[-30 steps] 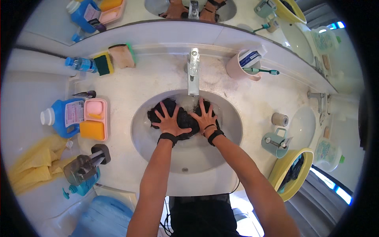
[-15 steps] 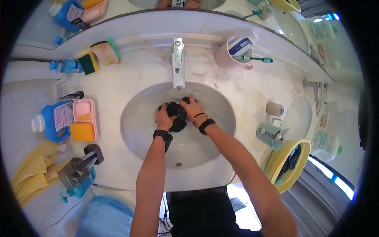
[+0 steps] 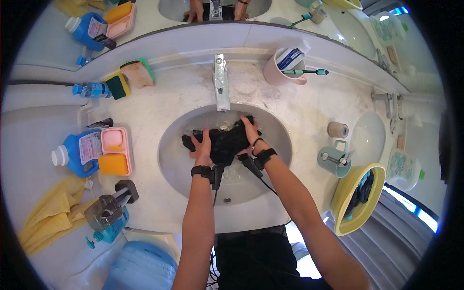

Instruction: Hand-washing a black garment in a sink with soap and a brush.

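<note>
A wet black cloth (image 3: pixel 224 143) stretches between my hands in the white oval sink (image 3: pixel 181 181), beneath the metal faucet (image 3: pixel 221 79). Water splashes round its upper edge. My left hand (image 3: pixel 202 146) grips the cloth near its left end, thumb up along it and fingers partly beneath. On the other side my right hand (image 3: pixel 250 134) holds the right end, some fingers hidden under the fabric. Both wrists wear black straps with small dark devices, and cords hang from them. The cloth's exact kind cannot be made out.
Sponges (image 3: pixel 137 73), a small bottle (image 3: pixel 92 90), a blue jug (image 3: pixel 79 152) and a pink soap tray (image 3: pixel 126 154) line the left side. At right stand a pink cup (image 3: pixel 275 72), a green mug (image 3: pixel 333 162) and a yellow basin (image 3: pixel 338 205) with dark cloth inside.
The black cloth was bunched between my hands; now it is spread wider. My hands have moved apart and turned more upright, and the view has shifted slightly.
</note>
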